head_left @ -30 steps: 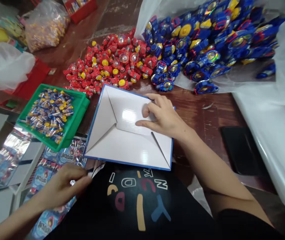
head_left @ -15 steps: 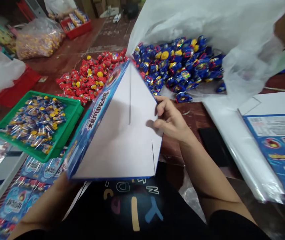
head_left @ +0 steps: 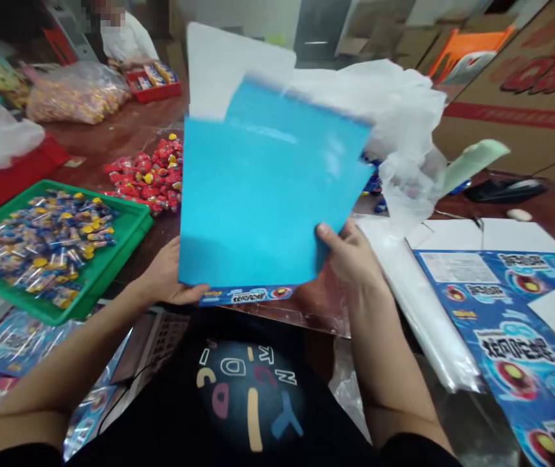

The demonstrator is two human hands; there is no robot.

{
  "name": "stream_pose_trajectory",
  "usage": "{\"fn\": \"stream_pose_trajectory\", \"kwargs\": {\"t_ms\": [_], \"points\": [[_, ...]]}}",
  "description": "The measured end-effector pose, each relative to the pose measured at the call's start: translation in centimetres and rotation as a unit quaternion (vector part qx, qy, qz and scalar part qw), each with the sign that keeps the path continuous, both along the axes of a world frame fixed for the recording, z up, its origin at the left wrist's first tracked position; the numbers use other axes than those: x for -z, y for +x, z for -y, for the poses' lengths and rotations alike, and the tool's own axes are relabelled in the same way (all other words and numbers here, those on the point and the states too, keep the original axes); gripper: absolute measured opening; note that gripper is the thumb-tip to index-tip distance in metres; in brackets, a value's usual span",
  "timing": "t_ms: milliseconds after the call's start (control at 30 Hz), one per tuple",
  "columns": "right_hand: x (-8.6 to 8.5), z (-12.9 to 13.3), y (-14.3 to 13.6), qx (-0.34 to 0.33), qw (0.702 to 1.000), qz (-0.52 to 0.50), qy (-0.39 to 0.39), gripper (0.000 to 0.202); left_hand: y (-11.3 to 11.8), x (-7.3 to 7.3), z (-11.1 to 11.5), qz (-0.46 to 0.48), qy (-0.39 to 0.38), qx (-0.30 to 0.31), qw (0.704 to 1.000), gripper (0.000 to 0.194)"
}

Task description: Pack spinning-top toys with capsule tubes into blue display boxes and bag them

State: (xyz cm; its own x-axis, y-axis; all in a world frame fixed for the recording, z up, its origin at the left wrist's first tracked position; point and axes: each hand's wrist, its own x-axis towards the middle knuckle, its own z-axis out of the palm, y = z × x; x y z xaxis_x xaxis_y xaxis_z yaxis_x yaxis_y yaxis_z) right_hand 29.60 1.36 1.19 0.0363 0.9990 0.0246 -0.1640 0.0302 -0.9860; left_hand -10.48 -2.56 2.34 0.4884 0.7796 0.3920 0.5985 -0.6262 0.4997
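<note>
A printed cardboard box (head_left: 258, 201) is held up in front of me, its plain bright blue side facing me. A white flap (head_left: 213, 71) sticks up at its far left, and a printed strip shows along its lower edge. My left hand (head_left: 170, 279) grips the lower left corner, with the thumb on the blue face. At the lower right, my right hand (head_left: 352, 253) holds the edge with its thumb on the face and its fingers partly hidden behind. Red toys (head_left: 145, 175) lie to the left of the box; most of the blue toys (head_left: 373, 175) are hidden behind it.
A green tray (head_left: 135, 224) of small wrapped toys is at the left. Flat printed box sheets (head_left: 489, 311) and a roll of clear plastic (head_left: 418, 311) lie at the right. A big white bag (head_left: 404, 91) stands behind. A person (head_left: 128, 39) is across the table.
The box has turned from showing its white inside to its blue side, with a white flap raised. My left hand has come into view at its corner; my right hand has moved lower.
</note>
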Motion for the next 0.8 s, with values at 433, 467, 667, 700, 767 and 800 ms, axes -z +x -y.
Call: {"fn": "stream_pose_trajectory", "kwargs": {"t_ms": [433, 467, 667, 700, 767, 800], "points": [[6.2, 4.7, -10.6, 0.089, 0.963, 0.235, 0.098, 0.041, 0.6, 7.1, -3.3, 0.289, -0.069, -0.258, 0.919, 0.103], [6.7, 4.5, -11.2, 0.108, 0.965, 0.217, 0.101, 0.043, 1.4, 7.4, -4.6, 0.301, -0.072, -0.284, 0.908, 0.107], [9.8, 2.3, -11.3, 0.118, 0.986, 0.083, 0.085, 0.074, 2.7, 8.6, -8.4, 0.347, -0.082, -0.214, 0.91, 0.1], [9.9, 1.8, -11.0, 0.079, 0.992, 0.065, 0.077, 0.082, 2.8, 9.0, -8.3, 0.363, -0.106, -0.19, 0.906, 0.098], [9.9, 0.7, -10.1, 0.009, 0.997, 0.055, 0.054, 0.089, 3.2, 10.0, -7.6, 0.376, -0.164, -0.154, 0.899, 0.098], [9.7, 0.2, -9.6, -0.009, 0.997, 0.057, 0.043, 0.09, 3.5, 10.6, -7.1, 0.374, -0.188, -0.141, 0.897, 0.099]]}}
